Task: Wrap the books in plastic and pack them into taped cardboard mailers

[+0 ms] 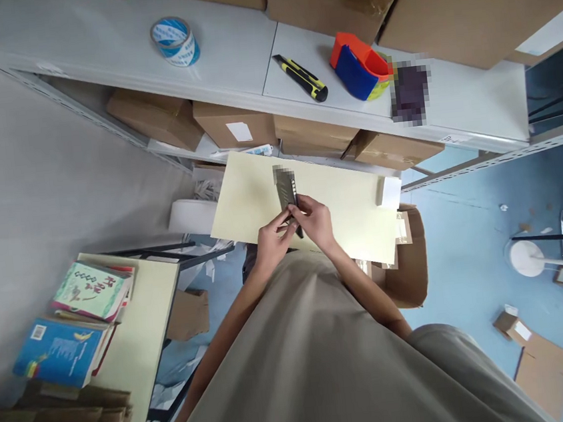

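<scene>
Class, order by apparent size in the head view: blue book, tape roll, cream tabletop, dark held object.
1. Cream tabletop
2. Blue book
3. Tape roll and dark held object: unsure, the latter being partly covered.

Left forearm (226,325) and right forearm (368,292) angled inward, left hand (271,242) and right hand (317,222) close together, fingers (305,202) bent.

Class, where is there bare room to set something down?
On the pale tabletop: left of the grey part, and between right hand and white box. On the shelf: between tape roll and cutter. Crowded: around the orange-blue item.
</scene>
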A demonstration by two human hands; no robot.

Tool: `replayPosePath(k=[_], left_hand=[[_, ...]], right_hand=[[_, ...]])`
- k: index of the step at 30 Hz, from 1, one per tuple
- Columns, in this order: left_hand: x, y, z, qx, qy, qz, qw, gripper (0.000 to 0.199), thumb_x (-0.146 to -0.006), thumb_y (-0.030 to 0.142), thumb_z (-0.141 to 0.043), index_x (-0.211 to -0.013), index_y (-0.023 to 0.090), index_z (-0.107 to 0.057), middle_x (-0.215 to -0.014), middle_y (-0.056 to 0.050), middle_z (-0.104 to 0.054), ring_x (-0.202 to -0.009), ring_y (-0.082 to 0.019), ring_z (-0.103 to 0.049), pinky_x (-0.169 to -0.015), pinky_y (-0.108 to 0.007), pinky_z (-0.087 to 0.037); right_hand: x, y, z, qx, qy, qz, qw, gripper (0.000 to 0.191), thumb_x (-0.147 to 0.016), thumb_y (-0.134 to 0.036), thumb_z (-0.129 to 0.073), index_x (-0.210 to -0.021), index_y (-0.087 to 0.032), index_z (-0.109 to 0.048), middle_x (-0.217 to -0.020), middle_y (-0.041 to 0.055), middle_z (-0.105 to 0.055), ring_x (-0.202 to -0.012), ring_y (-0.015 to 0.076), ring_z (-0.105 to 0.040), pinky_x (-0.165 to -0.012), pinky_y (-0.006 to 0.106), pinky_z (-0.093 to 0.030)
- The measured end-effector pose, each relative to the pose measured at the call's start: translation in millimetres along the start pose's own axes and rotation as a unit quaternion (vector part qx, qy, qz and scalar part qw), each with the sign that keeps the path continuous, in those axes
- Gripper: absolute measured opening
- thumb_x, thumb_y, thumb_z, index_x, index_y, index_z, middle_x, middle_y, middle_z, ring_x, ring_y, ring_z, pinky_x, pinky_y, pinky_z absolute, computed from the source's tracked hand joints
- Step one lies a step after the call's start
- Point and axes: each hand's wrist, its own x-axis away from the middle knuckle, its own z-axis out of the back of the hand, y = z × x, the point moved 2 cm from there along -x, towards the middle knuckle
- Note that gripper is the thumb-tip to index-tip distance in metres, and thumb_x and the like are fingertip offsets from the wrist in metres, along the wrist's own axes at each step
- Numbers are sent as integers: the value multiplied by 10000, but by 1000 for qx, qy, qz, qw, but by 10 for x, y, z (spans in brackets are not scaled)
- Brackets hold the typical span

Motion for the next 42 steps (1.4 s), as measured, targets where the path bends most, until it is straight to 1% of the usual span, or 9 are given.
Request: replayPosePath(k=[3,7,11,15,21,26,29,36,42], left_hand=[[-74,4,153,-1,15,-26,1000,510,-950,501,-759,-1395,252,-741,-1440,-92,-730,-1239,-259,-730,-1097,-418,-603],[-296,-133,498,32,87,28,995,623,-842,597,-843,-1324,212,-757,-1359,-140,-756,-1141,-270,-739,-911,-381,-636],[-405,-228,672,95,0,104,990,669,-733,637,-905,-1210,177,-814,-1136,-128,-818,-937,-235,-735,-759,-312,-575],[-332,-177,679,94,-34,86,991,520,-731,576,-924,-1068,187,-853,-1045,-98,-828,-897,-222,-718,-815,-325,-564],[-233,-68,663,40,38,20,998,401,-757,527,-908,-995,209,-853,-1000,-75,-818,-844,-213,-716,-789,-337,-588],[-179,97,700,24,47,-91,994,254,-874,473,-828,-977,244,-865,-1166,-107,-816,-1137,-270,-759,-1122,-470,-564],[-128,139,713,7,80,-114,990,217,-907,459,-798,-983,267,-867,-1188,-95,-820,-1163,-272,-763,-1168,-508,-542],[-58,73,699,42,106,-52,992,364,-812,509,-887,-1002,211,-804,-1067,-96,-830,-1032,-261,-785,-1000,-418,-621],[-10,1,738,6,59,-23,998,411,-899,588,-785,-1049,209,-838,-1019,-89,-815,-872,-205,-732,-818,-317,-601]], right_hand=[[-100,32,143,-77,-35,12,996,463,-955,-597,-683,-1188,-212,-795,-968,45,-829,-958,252,-785,-845,351,-639],[-122,70,314,-155,-71,-15,985,504,-885,-642,-765,-1084,-181,-801,-779,1,-741,-782,186,-681,-743,304,-571],[-65,136,393,-185,-83,-38,978,515,-835,-665,-820,-1061,-203,-794,-854,-4,-756,-795,165,-646,-793,312,-556],[-45,270,406,-184,-96,-35,978,531,-829,-677,-827,-1076,-209,-786,-898,20,-791,-830,185,-691,-847,340,-571],[9,353,421,-123,-80,28,989,475,-910,-649,-771,-1146,-238,-796,-1162,82,-822,-1084,259,-755,-1061,436,-576],[89,248,443,-121,-66,104,985,324,-961,-591,-741,-1085,-309,-843,-1432,53,-741,-1452,284,-610,-1282,509,-433],[115,202,440,-108,-55,124,985,273,-1010,-556,-685,-1052,-348,-856,-1450,22,-731,-1492,271,-575,-1313,540,-393],[138,227,472,-114,-19,103,988,521,-952,-542,-769,-1409,-309,-678,-1233,87,-802,-1201,268,-728,-1123,471,-547],[157,332,476,-94,-10,56,994,397,-931,-624,-745,-1104,-266,-748,-962,38,-739,-848,199,-654,-820,350,-566]])
